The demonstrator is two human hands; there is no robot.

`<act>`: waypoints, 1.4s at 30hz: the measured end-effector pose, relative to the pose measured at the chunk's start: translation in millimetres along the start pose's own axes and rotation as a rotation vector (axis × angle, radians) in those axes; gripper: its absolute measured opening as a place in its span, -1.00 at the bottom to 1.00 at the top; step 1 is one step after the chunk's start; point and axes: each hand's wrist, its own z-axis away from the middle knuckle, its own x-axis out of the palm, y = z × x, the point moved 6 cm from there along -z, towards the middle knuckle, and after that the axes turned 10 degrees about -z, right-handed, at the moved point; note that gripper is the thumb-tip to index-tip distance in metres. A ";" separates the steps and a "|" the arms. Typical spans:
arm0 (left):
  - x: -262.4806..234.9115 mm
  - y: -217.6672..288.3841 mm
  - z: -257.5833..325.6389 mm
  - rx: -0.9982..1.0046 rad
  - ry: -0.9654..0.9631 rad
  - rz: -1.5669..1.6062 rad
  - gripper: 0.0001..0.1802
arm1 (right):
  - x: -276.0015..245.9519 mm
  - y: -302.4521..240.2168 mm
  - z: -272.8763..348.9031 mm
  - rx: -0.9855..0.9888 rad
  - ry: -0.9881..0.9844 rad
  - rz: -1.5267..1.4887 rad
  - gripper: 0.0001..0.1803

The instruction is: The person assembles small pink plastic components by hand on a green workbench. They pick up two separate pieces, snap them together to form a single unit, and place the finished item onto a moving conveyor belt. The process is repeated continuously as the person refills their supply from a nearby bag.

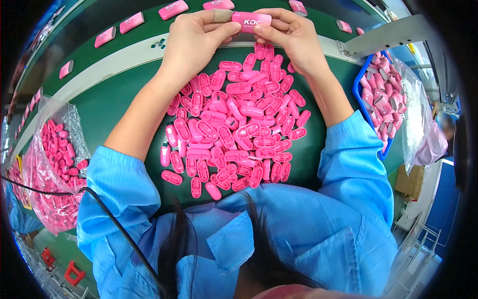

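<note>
white lettering (253, 22) on pink case (252, 23)

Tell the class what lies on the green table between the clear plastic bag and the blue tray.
In the head view, a heap of pink shells, flanked by both forearms, lies between the clear plastic bag and the blue tray.

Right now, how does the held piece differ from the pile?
The held piece shows a printed side; many in the pile show hollow sides. The held piece is between the left hand and right hand; the pile lies loose on the green table. Both are pink.
</note>
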 end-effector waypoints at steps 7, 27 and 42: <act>6.0 38.8 16.5 0.281 0.035 -0.504 -0.71 | 11.1 -17.3 13.0 -0.182 0.037 0.172 -0.62; 18.2 27.7 14.3 0.244 -0.055 -0.870 -0.71 | -65.8 -33.0 -73.2 0.050 0.260 1.082 -0.58; 8.4 35.4 10.6 0.366 -0.310 -0.968 -0.60 | -28.7 -13.9 -19.1 0.005 0.084 0.105 -0.79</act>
